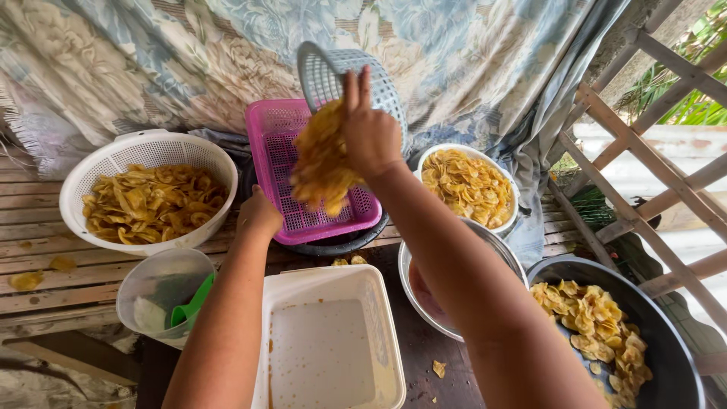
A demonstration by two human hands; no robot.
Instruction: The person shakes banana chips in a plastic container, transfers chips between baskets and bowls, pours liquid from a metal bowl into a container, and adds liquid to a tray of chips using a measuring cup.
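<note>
Chips, thin and yellow and probably fried banana, tumble out of a small grey slotted basket that the right hand tips over a pink perforated tray. That hand's fingers are closed on the basket's rim. The left hand rests at the tray's near edge; whether its fingers grip the edge I cannot tell. The clump hangs above the tray's right half, so a fast pour could spill pieces over the rim onto the wooden bench, where 2 strays already lie. The tray sits on a dark pan and might tilt if pressed.
</note>
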